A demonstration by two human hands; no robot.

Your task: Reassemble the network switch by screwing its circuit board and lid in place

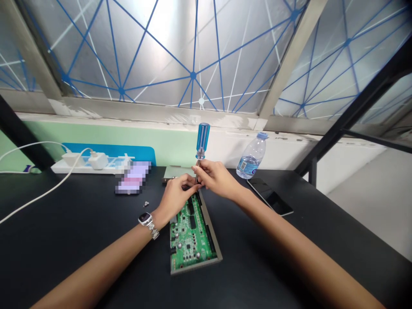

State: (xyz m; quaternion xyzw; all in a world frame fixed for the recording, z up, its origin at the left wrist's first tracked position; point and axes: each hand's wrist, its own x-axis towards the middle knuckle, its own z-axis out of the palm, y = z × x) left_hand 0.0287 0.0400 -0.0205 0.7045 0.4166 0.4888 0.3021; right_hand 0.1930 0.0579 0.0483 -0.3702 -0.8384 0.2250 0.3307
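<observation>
A screwdriver (202,139) with a clear blue handle stands nearly upright over the far end of a green circuit board (193,240) in a metal frame. My right hand (215,177) pinches its shaft just below the handle. My left hand (177,195), wearing a watch at the wrist, is at the board's far end, its thumb and fingertips closed together by the screwdriver's lower shaft. The tip and whatever lies between the left fingertips are hidden. Several small screws (146,204) lie on the black table left of my left hand.
Behind the hands lies a pale flat panel (180,171). At the right are a water bottle (251,156) and a dark phone (270,196). A white power strip (86,165) with plugs and cables and a blurred-out phone-like object (133,178) sit at the left.
</observation>
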